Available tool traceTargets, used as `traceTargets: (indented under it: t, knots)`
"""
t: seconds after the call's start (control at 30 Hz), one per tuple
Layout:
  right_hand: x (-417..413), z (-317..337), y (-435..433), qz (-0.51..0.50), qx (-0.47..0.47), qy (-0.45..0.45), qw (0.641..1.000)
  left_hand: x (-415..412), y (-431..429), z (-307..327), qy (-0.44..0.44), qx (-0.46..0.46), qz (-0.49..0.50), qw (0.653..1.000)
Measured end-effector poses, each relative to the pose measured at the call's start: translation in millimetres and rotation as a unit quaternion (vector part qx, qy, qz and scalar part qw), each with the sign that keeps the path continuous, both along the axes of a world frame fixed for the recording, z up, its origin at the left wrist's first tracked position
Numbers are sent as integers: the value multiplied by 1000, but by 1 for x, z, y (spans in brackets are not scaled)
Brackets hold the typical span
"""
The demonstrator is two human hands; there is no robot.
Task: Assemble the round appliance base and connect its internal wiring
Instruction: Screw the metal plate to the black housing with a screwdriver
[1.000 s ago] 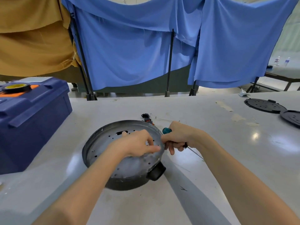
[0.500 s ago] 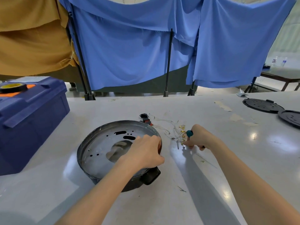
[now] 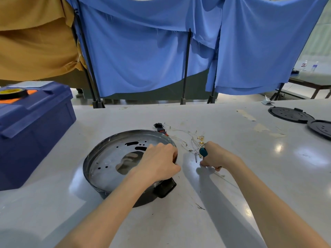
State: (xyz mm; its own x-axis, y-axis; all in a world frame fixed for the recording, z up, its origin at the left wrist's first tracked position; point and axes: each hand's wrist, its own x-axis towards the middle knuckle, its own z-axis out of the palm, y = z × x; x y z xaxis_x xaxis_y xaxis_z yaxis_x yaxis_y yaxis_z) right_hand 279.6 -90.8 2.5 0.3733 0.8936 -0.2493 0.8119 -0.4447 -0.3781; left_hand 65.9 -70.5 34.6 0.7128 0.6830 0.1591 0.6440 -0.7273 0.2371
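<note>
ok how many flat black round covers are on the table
2, both at the far right of the table: the first cover whole in view, the second cover just nearer, cut by the frame edge. Others may lie off-frame.

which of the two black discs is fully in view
The farther black disc, tab on its far rim; the nearer black disc runs off the frame edge.
</note>
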Motion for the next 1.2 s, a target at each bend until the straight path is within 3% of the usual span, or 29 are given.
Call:
traceTargets:
  t: [0.1, 0.2, 0.37, 0.47, 0.7, 0.77, 1.0, 1.2]
  knots:
    - [0, 1, -6, 1, 12, 30, 999, -3, 6, 12, -28, -18, 11, 999]
    - [0, 6, -13, -15, 46, 116, 992, -6, 13, 25, -51, -30, 32, 998]
    - [-18, 26, -22, 20, 127, 321, 938, -14, 23, 54, -111, -122, 36, 986]
    - [-41, 33, -20, 57, 133, 388, 910, -22, 27, 71, -151, -161, 34, 975]
    - [-77, 50, -18, 89, 197, 608, 764, -45, 40, 108, -217, -202, 46, 954]
    - [-82, 58, -18, 96, 213, 622, 747, -50, 44, 116, -220, -197, 55, 954]
    - [-98, 74, -20, 109, 234, 583, 771, -52, 51, 128, -180, -104, 109, 972]
    - [-95, 66, -17, 4, 276, 594, 756, -62, 58, 125, -240, -161, 128, 949]
